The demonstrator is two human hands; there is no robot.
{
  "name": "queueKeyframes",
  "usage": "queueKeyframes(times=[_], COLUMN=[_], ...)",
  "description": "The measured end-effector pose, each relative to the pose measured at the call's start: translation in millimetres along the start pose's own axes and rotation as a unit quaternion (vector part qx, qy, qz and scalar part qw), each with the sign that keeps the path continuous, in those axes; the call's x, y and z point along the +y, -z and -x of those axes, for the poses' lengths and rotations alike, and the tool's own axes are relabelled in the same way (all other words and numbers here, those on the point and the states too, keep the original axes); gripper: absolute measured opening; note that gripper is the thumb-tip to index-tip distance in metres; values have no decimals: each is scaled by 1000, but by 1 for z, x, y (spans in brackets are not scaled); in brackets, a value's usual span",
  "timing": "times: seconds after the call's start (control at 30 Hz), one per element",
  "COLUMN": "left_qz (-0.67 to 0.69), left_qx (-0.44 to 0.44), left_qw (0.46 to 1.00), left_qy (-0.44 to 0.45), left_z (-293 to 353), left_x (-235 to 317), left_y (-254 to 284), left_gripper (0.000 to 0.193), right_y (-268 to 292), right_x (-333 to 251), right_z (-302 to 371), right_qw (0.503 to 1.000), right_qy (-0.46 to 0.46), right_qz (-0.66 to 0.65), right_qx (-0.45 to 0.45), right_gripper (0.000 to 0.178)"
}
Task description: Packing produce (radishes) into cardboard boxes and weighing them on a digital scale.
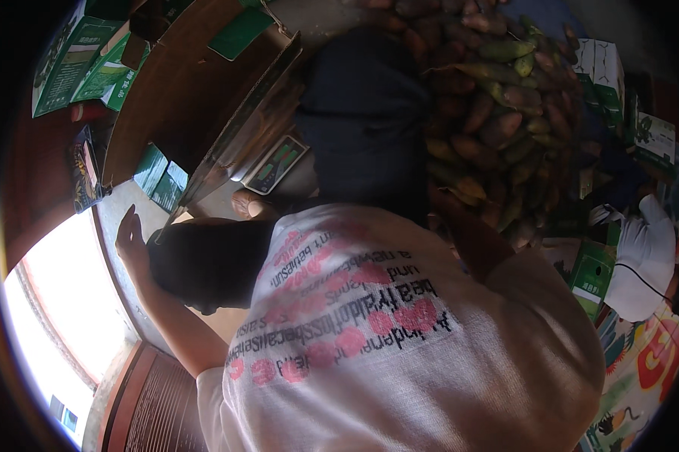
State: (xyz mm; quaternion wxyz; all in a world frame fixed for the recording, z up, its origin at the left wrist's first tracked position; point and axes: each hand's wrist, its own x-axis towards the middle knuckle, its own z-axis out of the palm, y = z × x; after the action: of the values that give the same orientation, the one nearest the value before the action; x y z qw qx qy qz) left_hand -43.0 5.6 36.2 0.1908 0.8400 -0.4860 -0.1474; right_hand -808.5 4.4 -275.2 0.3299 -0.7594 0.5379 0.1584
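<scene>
The white shirt (445, 377) bears pink blotches and dark lettering; the trousers (362, 128) are plain near-black. The tubers (498, 132) range from reddish brown to yellow-green, the cardboard box (166, 98) is brown, and the patterned cloth (660, 361) mixes red, green and white.

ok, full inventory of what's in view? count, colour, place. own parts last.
Produce pieces: many, reddish-brown and yellow-green, upper right
Cardboard box: one, brown, upper left
Digital scale: one, pale with green display, upper centre
Printed cartons: several, mostly green, upper left and right
White object with black cord: one, type unclear, far right
Patterned cloth: one, multicoloured, lower right
Slatted panel: one, brown, lower left
Shirt: one, white, pink-and-black print, centre
Trousers: one pair, dark, centre
Left hand: one, left
Right hand: not visible
</scene>
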Motion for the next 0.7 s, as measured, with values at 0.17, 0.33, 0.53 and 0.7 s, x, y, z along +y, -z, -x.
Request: queueKeyframes(times=[0.17,0.33,0.53,0.7], left_qz=[-2,16,44,34], left_qx=[-5,8,24,36], left_qw=[999,998,996,995], left_qy=[34,58,69,82], left_z=[-7,2,5,8], left_x=[16,25,28,34], left_y=[-5,2,5,7], left_gripper=[33,35,31,30], right_y=[59,64,52,79], right_x=[14,71,79,50], right_z=[26,40,38,36], right_qw=[953,904,898,905], right_qy=[-206,-386,-412,-391], right_qz=[215,159,152,155], right_qx=[51,-94,14,-64], right_gripper=[59,62,64,64])
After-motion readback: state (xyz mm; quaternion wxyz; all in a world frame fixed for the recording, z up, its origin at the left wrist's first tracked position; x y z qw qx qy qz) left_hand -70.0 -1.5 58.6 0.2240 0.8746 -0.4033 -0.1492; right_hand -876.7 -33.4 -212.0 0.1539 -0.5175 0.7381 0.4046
